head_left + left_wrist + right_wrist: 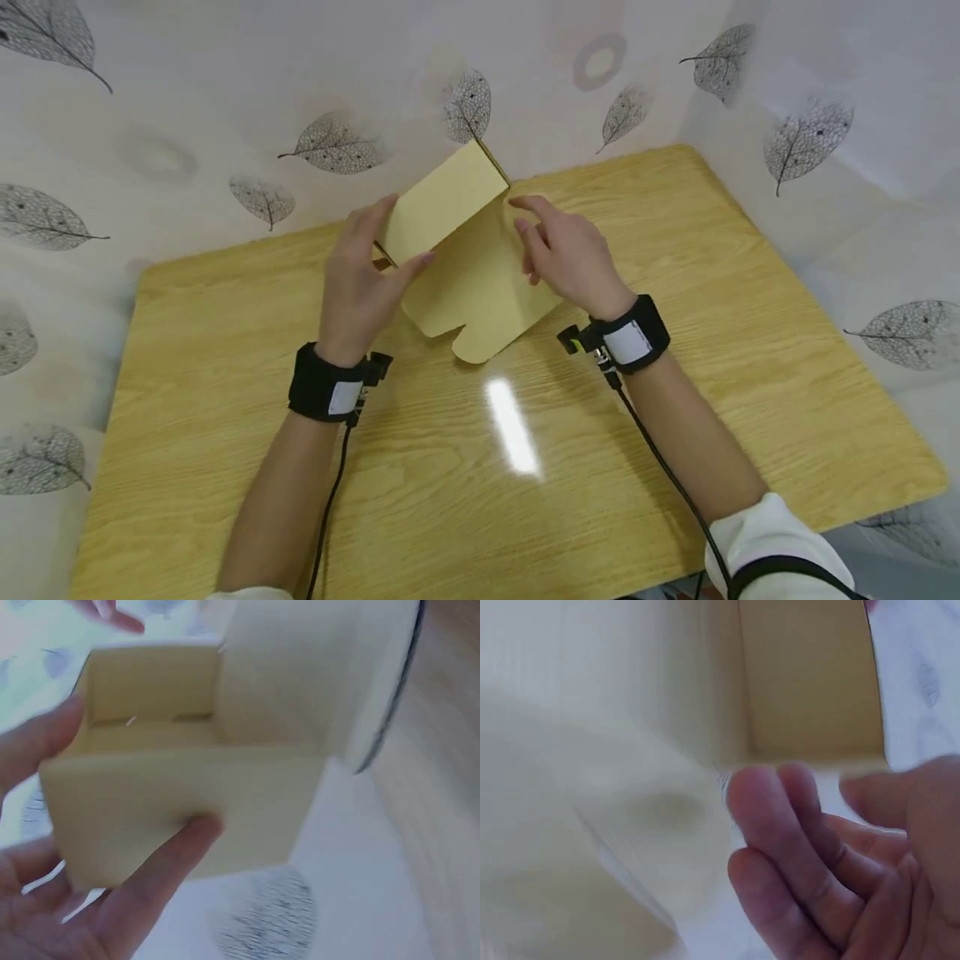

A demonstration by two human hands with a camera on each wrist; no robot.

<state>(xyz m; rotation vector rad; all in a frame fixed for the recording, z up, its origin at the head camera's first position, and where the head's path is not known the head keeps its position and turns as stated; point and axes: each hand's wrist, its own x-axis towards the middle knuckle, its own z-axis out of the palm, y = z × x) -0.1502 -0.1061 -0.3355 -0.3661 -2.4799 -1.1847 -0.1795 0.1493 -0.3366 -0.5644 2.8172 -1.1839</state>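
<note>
A pale yellow cardboard box is held tilted up at the back of the table, its wide lid flap folded out toward me. My left hand grips the box by its left end. In the left wrist view, one finger lies along the outer wall and another is at the rim; the inside shows only bare cardboard with small slits. Close to the box's right end is my right hand, fingers loosely bent. The right wrist view shows its fingertips beside the box's corner, with nothing pinched between them.
The box is above a wood-grain table with rounded corners. A wall covering printed with grey leaves rises behind the table's far edge. Black wrist straps carry small cameras, and their cables run back along both forearms.
</note>
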